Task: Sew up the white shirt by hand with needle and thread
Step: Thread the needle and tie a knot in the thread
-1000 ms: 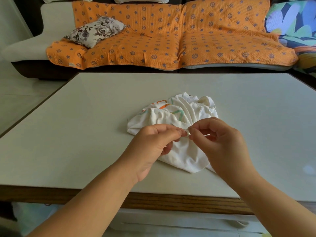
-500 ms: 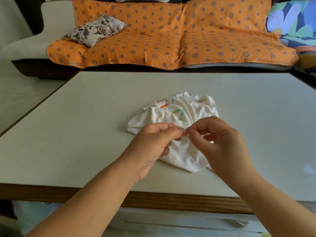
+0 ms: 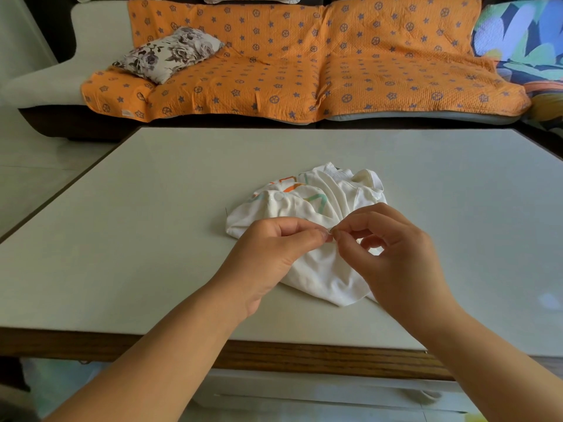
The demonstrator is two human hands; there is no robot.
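Grip: left hand [image 3: 274, 251], right hand [image 3: 399, 257] both pinch tiny item [image 3: 331, 231], identity unclear | white shirt [image 3: 323, 275] half-covered

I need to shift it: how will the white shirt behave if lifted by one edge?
Probably floppy: the white shirt lies crumpled in soft folds, so it would likely drape and unfold. It looks light, being thin fabric. It is unlikely to roll, as it slumps low on the table.
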